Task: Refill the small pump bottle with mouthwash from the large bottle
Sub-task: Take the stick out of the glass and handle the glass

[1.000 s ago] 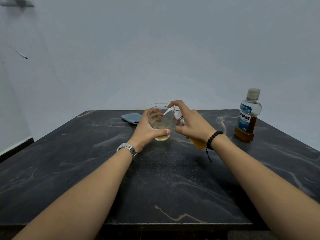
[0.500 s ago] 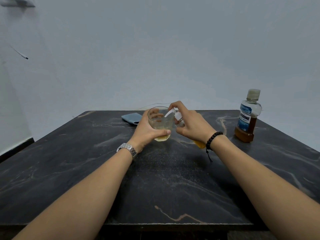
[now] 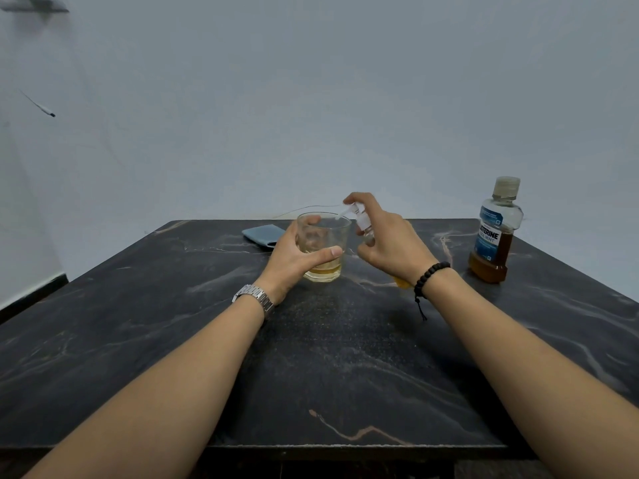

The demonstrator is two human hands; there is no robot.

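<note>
Right hand (image 3: 387,243) wraps the small pump bottle (image 3: 364,224), finger on top; left hand (image 3: 294,257) clasps the glass (image 3: 323,247). Light, slick plastic — grip the body.

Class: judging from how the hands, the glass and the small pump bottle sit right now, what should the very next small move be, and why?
Probably press the pump head down: the right hand holds the small pump bottle with its nozzle over the rim of the glass, the forefinger rests on top, and the left hand steadies the glass.

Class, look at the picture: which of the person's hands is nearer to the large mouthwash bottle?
Right. The right hand, holding the pump bottle, is beside the large mouthwash bottle; the left hand grips the glass farther away.
</note>
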